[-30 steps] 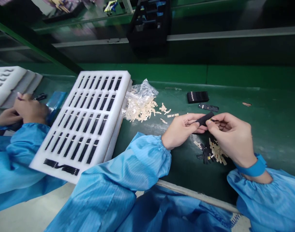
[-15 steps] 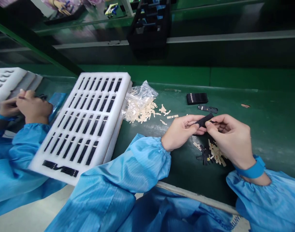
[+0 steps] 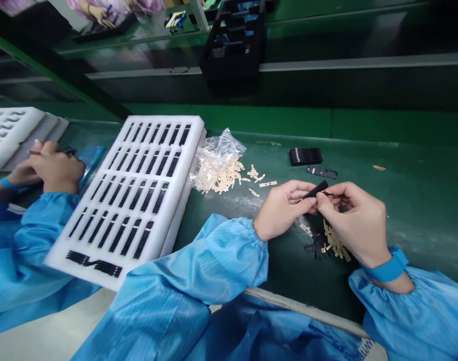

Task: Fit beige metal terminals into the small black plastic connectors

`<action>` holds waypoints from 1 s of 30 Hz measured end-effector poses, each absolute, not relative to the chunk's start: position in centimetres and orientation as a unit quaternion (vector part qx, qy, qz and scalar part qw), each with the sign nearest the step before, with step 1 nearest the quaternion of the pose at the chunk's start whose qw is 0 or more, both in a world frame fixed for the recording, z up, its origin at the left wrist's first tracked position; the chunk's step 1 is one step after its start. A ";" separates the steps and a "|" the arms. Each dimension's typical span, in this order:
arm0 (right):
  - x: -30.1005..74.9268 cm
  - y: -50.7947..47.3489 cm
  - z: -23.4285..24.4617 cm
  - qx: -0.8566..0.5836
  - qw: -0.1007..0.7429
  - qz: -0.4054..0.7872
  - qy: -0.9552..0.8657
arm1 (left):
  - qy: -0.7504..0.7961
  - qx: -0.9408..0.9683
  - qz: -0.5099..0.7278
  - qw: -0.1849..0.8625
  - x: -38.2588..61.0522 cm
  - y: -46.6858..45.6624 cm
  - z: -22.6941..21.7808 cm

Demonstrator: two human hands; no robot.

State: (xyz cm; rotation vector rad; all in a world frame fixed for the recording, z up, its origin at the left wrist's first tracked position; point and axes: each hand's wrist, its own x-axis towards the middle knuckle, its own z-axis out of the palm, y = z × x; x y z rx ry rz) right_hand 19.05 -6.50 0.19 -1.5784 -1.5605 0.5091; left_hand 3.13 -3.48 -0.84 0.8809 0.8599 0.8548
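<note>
My left hand (image 3: 283, 208) and my right hand (image 3: 355, 220) meet over the green table and pinch a small flat black strip (image 3: 314, 190) between their fingertips. The strip tilts up to the right. Below my hands lies a small pile of black strips and beige tabs (image 3: 328, 243). A white foam tray (image 3: 112, 250) with rows of slots holding black strips lies to the left of my left sleeve.
A torn clear bag with spilled beige tabs (image 3: 217, 168) lies beside the tray. A black ribbed block (image 3: 306, 156) and a loose black strip (image 3: 322, 172) sit farther back. A co-worker's hands (image 3: 52, 168) work at the left, near another foam tray (image 3: 3, 133).
My hands have shifted slightly and the black strip now tilts more upward. The co-worker's hands at the left have moved a little.
</note>
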 end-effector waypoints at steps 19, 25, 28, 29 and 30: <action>20.0 -6.1 0.2 -0.621 0.449 0.210 -0.607 | 0.405 0.457 0.384 0.693 2.8 -3.1 -0.1; 19.2 -6.1 0.1 -0.587 0.421 0.194 -0.664 | 0.415 0.509 0.361 0.662 2.7 -3.5 -0.9; 18.9 -6.4 0.2 -0.588 0.429 0.149 -0.669 | 0.440 0.521 0.363 0.635 2.7 -3.6 -1.2; 18.8 -6.5 0.3 -0.584 0.430 0.140 -0.674 | 0.446 0.522 0.366 0.628 2.7 -3.6 -1.3; 18.8 -6.6 0.3 -0.579 0.430 0.133 -0.680 | 0.450 0.522 0.369 0.624 2.7 -3.6 -1.3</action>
